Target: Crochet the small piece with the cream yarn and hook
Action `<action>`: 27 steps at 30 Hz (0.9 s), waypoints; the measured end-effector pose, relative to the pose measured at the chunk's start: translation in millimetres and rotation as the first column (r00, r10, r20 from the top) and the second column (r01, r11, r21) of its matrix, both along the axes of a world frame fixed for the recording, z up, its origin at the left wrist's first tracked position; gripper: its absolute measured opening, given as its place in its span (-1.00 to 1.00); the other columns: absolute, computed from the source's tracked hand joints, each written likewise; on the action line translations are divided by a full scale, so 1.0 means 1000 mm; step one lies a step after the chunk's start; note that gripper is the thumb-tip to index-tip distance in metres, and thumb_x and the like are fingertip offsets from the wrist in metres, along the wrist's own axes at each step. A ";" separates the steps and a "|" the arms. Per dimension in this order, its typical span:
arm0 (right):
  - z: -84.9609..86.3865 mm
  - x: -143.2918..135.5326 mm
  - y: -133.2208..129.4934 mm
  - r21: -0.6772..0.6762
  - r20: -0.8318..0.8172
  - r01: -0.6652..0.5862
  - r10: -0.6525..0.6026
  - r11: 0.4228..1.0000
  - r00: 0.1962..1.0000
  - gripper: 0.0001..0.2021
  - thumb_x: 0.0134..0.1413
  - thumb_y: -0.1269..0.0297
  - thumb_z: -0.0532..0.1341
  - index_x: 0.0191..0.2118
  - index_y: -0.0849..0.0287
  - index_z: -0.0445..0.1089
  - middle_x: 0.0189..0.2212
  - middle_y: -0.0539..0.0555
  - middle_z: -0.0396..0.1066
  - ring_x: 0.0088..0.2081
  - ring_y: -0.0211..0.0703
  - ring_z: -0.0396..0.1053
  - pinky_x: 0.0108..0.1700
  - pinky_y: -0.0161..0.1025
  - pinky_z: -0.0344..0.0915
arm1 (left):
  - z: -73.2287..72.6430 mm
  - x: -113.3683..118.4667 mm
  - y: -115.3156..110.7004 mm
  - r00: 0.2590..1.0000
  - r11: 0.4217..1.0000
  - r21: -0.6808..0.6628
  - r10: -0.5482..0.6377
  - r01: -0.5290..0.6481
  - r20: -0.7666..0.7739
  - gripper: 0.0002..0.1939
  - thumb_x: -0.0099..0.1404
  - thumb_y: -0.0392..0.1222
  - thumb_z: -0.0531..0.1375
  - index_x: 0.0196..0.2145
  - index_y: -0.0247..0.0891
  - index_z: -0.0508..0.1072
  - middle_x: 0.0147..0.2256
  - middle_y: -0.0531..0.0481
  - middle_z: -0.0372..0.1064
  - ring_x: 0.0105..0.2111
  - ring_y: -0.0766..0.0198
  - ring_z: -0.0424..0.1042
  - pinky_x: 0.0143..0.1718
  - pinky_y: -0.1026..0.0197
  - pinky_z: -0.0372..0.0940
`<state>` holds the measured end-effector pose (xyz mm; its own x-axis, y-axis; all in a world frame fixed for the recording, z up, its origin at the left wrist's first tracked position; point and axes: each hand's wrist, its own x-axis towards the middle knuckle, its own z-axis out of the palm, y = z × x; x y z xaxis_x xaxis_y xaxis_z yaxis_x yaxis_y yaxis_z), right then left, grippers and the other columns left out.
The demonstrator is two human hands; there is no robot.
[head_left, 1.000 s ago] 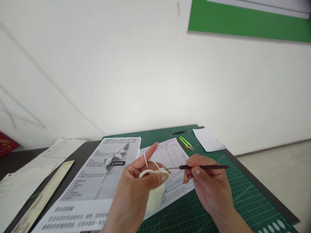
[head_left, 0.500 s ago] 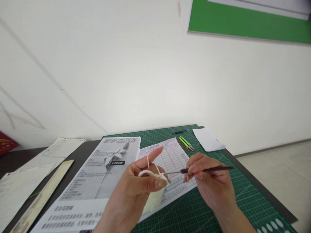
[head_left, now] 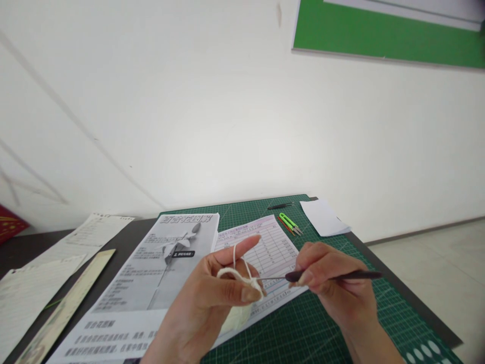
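Since a second ago, my right hand, pinched shut on the crochet hook, has slid toward four o'clock, drawing the hook back so only its tip meets the cream yarn. My left hand grips that yarn, forefinger now lowered toward three o'clock, strand looped over it. I judge one stitch is being pulled through above the green cutting mat.

Yarn on your left hand: cream white
Hook handle you grip: dark brown
Mat under you: green, pale grid
Far snips: neon green
Wall board: green
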<state>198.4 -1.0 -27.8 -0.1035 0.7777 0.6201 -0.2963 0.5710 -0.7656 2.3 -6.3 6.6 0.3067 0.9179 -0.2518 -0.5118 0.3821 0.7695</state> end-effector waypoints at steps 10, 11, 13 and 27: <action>-0.006 0.000 0.006 -0.052 -0.123 -0.150 0.142 0.987 0.982 -0.94 0.06 0.37 0.32 -0.32 0.13 0.57 -0.45 0.06 0.47 -0.45 -0.22 0.43 -0.43 -0.31 0.41 | 0.007 -0.001 -0.001 0.992 0.999 0.036 -0.019 0.023 -0.126 -0.49 -0.27 -0.47 0.42 -0.26 -0.18 0.65 -0.64 0.06 0.46 -0.60 0.38 0.33 -0.52 0.35 0.11; -0.005 0.000 0.006 -0.048 -0.119 -0.158 0.151 0.986 0.981 -0.94 0.07 0.37 0.32 -0.32 0.13 0.57 -0.45 0.06 0.47 -0.45 -0.22 0.43 -0.43 -0.31 0.41 | 0.007 -0.002 -0.001 0.991 0.999 0.034 -0.028 0.033 -0.129 -0.49 -0.28 -0.46 0.42 -0.27 -0.18 0.65 -0.63 0.06 0.46 -0.60 0.39 0.33 -0.52 0.35 0.11; -0.005 0.001 0.007 -0.044 -0.112 -0.175 0.169 0.984 0.979 -0.93 0.07 0.37 0.31 -0.32 0.13 0.57 -0.46 0.07 0.47 -0.45 -0.21 0.43 -0.44 -0.30 0.42 | 0.005 -0.002 -0.001 0.989 0.998 0.025 -0.048 0.052 -0.137 -0.49 -0.30 -0.45 0.44 -0.28 -0.18 0.65 -0.62 0.06 0.47 -0.61 0.41 0.32 -0.51 0.35 0.12; -0.004 0.000 0.005 -0.067 -0.114 -0.165 0.157 0.984 0.981 -0.94 0.04 0.39 0.33 -0.34 0.13 0.58 -0.46 0.06 0.48 -0.46 -0.25 0.44 -0.45 -0.33 0.41 | 0.003 -0.003 0.001 0.992 0.997 0.033 -0.066 0.069 -0.105 -0.46 -0.29 -0.47 0.42 -0.25 -0.16 0.65 -0.63 0.06 0.48 -0.61 0.40 0.32 -0.53 0.35 0.11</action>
<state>198.6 4.1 -31.5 -0.1666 0.8016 0.5741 -0.4628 0.4506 -0.7634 -0.6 -5.8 9.3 0.3422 0.9053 -0.2518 -0.4024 0.3833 0.8314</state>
